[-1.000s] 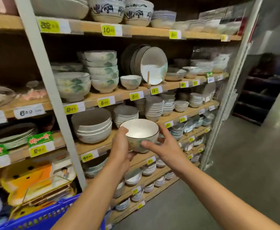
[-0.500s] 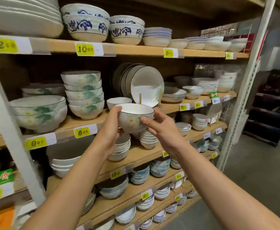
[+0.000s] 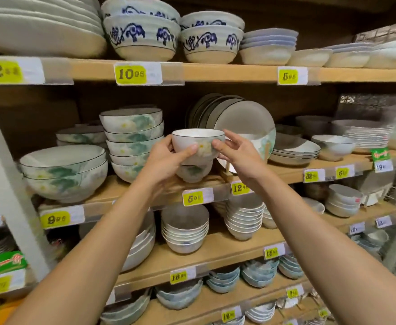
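On your left hand [image 3: 166, 160] the fingers [image 3: 188, 149] curl round the bowl [image 3: 199, 140], thumb on its near side. Your right hand [image 3: 241, 156] is spread, only the thumb tip touching the bowl's right wall. The bowl sits level on, or just above, a second bowl [image 3: 193, 171] on the middle shelf [image 3: 112, 191]; you cannot tell which. Lower it straight so the foot nests centred, and keep your right knuckles off the leaning plate [image 3: 246, 123] just behind.

white bowl [image 3: 199, 146], dark rim, yellow-green flower.
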A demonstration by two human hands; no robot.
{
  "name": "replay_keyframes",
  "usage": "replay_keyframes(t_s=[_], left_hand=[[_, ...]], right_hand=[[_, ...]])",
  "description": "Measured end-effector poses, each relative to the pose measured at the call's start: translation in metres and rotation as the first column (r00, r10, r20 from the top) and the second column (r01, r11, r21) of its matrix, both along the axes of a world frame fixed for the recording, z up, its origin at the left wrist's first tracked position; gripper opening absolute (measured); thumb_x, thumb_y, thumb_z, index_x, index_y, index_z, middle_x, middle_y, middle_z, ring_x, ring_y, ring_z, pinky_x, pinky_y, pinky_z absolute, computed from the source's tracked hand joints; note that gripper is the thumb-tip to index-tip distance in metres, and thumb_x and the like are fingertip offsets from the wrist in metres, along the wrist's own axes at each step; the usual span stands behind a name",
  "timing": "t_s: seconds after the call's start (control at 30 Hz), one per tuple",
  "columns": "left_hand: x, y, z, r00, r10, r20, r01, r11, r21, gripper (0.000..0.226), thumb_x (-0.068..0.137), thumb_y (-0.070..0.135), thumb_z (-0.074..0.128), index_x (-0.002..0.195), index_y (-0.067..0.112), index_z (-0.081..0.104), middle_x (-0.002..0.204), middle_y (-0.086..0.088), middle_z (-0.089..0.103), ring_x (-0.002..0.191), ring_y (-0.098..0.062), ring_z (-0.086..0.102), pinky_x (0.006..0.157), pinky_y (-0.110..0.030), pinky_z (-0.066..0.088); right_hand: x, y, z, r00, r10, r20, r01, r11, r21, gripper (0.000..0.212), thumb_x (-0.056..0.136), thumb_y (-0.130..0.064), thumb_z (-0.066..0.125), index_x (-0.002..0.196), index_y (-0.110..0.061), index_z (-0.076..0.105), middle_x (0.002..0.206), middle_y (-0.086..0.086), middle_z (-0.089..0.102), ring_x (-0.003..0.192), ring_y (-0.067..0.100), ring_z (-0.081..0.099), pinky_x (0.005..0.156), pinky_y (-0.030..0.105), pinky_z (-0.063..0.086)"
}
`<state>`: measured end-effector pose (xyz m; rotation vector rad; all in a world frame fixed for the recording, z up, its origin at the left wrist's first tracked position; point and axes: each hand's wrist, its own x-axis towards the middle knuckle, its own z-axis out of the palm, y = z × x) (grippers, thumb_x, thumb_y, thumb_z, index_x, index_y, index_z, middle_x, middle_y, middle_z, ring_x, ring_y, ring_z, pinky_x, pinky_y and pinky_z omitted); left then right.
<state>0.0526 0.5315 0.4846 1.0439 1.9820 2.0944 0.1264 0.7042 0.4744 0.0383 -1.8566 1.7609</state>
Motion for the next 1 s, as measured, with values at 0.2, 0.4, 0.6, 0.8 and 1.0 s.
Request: replay_keyframes(t_s=[0.2, 0.4, 0.6, 0.8, 1.0], left_hand=[[-0.015, 0.005, -0.014, 0.991, 0.133, -0.008, -0.133, 0.991, 0.02, 0.037, 0.084, 0.018, 0.072, 0.119, 0.017, 0.061, 0.113, -0.001, 0.07, 0.108, -0.015, 0.065, 0.09, -0.029, 0.052], [-0.012, 0.008, -0.012, 0.994, 0.103, -0.043, -0.102, 0.994, 0.025, 0.043, 0.09, 0.006, 0.062, 0.131, 0.004, 0.048, 0.129, -0.01, 0.06, 0.118, -0.016, 0.059, 0.098, -0.028, 0.049], [-0.009, 0.011, -0.018, 0.986, 0.106, -0.125, -0.106, 0.994, 0.007, 0.047, 0.094, 0.009, 0.056, 0.138, 0.003, 0.037, 0.138, -0.01, 0.052, 0.128, -0.015, 0.051, 0.108, -0.032, 0.041], [-0.017, 0.014, -0.025, 0.929, 0.279, -0.243, -0.305, 0.949, -0.078, 0.059, 0.089, 0.027, 0.066, 0.139, 0.009, 0.041, 0.131, -0.003, 0.059, 0.123, -0.015, 0.054, 0.106, -0.042, 0.042], [-0.013, 0.013, -0.029, 0.707, 0.527, -0.47, -0.609, 0.792, -0.028, 0.048, 0.078, 0.04, 0.074, 0.115, 0.012, 0.062, 0.107, 0.002, 0.07, 0.101, -0.015, 0.064, 0.087, -0.039, 0.052]], right_hand=[[-0.022, 0.003, -0.008, 0.993, 0.117, 0.003, -0.117, 0.991, 0.062, 0.015, 0.088, -0.023, 0.068, 0.094, -0.035, 0.074, 0.1, -0.018, 0.073, 0.096, 0.002, 0.069, 0.075, 0.014, 0.052], [-0.031, 0.004, -0.015, 0.998, -0.057, -0.023, 0.059, 0.99, 0.126, 0.06, 0.086, -0.028, 0.073, 0.139, -0.017, 0.049, 0.13, -0.003, 0.057, 0.098, -0.009, 0.063, 0.077, 0.008, 0.051], [-0.023, -0.006, -0.01, 0.976, -0.197, -0.094, 0.217, 0.927, 0.306, 0.047, 0.089, -0.032, 0.068, 0.133, -0.022, 0.054, 0.121, -0.005, 0.062, 0.102, 0.003, 0.063, 0.09, 0.024, 0.053], [-0.025, -0.012, -0.013, 0.96, -0.248, -0.129, 0.279, 0.878, 0.389, 0.038, 0.097, -0.028, 0.057, 0.133, -0.02, 0.055, 0.112, -0.01, 0.058, 0.105, 0.012, 0.061, 0.082, 0.015, 0.048], [-0.028, -0.017, -0.017, 0.96, -0.256, -0.113, 0.28, 0.882, 0.38, 0.032, 0.099, -0.025, 0.052, 0.13, -0.019, 0.054, 0.112, -0.007, 0.059, 0.105, 0.016, 0.062, 0.086, 0.026, 0.054]])
